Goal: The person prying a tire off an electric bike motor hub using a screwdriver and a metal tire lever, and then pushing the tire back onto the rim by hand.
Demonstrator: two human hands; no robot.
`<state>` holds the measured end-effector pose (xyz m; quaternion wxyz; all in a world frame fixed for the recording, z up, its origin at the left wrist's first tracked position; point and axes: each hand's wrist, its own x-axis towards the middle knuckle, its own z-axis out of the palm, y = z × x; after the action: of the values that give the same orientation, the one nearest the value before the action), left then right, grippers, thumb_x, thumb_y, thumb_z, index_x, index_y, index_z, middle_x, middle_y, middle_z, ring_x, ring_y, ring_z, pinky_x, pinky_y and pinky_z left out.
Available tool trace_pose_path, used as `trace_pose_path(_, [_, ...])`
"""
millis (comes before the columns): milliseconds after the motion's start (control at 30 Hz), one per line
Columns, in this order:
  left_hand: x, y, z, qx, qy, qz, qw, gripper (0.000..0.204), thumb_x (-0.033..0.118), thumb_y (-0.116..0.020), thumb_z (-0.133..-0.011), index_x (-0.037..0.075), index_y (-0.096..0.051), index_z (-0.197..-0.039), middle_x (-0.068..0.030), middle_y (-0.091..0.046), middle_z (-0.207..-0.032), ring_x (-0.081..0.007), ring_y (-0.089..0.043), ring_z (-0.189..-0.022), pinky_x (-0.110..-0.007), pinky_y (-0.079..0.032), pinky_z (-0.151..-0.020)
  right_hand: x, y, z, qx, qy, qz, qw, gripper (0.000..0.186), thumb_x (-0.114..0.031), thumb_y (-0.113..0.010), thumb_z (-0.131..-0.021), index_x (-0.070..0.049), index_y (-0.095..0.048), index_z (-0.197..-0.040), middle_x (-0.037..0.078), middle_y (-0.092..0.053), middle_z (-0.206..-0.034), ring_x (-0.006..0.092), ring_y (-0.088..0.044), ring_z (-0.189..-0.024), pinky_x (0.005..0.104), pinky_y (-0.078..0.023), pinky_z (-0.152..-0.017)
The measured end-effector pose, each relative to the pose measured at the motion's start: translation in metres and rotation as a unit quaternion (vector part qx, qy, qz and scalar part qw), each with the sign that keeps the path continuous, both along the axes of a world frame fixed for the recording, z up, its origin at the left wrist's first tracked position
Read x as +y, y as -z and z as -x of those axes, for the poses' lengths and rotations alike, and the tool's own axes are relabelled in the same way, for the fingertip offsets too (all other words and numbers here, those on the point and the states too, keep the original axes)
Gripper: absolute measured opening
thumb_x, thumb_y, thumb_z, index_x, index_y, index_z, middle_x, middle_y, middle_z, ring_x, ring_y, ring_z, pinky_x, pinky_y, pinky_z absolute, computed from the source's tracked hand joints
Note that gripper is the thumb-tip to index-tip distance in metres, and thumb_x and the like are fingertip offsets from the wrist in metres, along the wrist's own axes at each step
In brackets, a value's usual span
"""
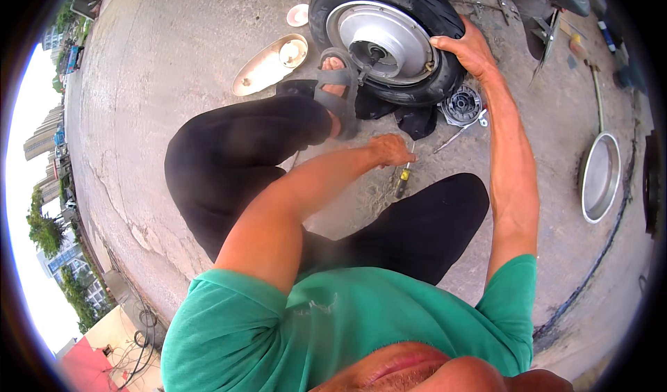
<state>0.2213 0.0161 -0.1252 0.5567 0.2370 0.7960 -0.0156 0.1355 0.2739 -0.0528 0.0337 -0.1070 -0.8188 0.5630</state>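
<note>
A scooter wheel (pixel 389 34), a black tyre round a silver metal hub, stands tilted on the ground in front of me. My right hand (pixel 472 48) grips the tyre's right side, thumb over the sidewall toward the rim. Between my legs, my left hand (pixel 390 150) is low with curled fingers. Its fingertips close at the shaft of a screwdriver (pixel 402 182) with a yellow and black handle; the far side of this grip is hidden. A round metal hub cover (pixel 462 105) lies under the wheel's right edge, beside a thin metal tool (pixel 455 133).
My sandalled foot (pixel 337 90) is against the wheel's left side. Left of it lie an oval tray-like cover (pixel 260 69) with a small round piece in it, and a pinkish cup (pixel 298 15). A metal pan (pixel 600 178) and a long-handled tool (pixel 597 96) lie at right.
</note>
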Motion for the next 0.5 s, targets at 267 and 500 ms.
trace_pose_path(267, [-0.025, 0.091, -0.068, 0.025, -0.127, -0.024, 0.991, 0.063, 0.058, -0.068, -0.085, 0.009, -0.071, -0.125, -0.0196, -0.067, -0.133, -0.0355, -0.062, -0.128, -0.048, -0.049, -0.105, -0.005, 0.001, 0.003, -0.012, 0.016, -0.015, 1.0, 0.087, -0.04, -0.086, -0.066, 0.004, -0.059, -0.136, 0.022, -0.07, -0.125, 0.0294, -0.067, -0.116, 0.0381, -0.05, -0.103])
trace_pose_path(500, [-0.014, 0.084, -0.076, 0.043, -0.137, -0.025, 0.989, 0.057, 0.05, -0.068, -0.085, 0.01, -0.071, -0.125, -0.0182, -0.069, -0.129, -0.0351, -0.065, -0.123, -0.046, -0.052, -0.102, -0.003, -0.004, -0.003, -0.01, 0.017, 0.017, 1.0, 0.079, -0.037, -0.086, -0.067, 0.004, -0.062, -0.13, 0.02, -0.072, -0.12, 0.0287, -0.068, -0.111, 0.0386, -0.051, -0.099])
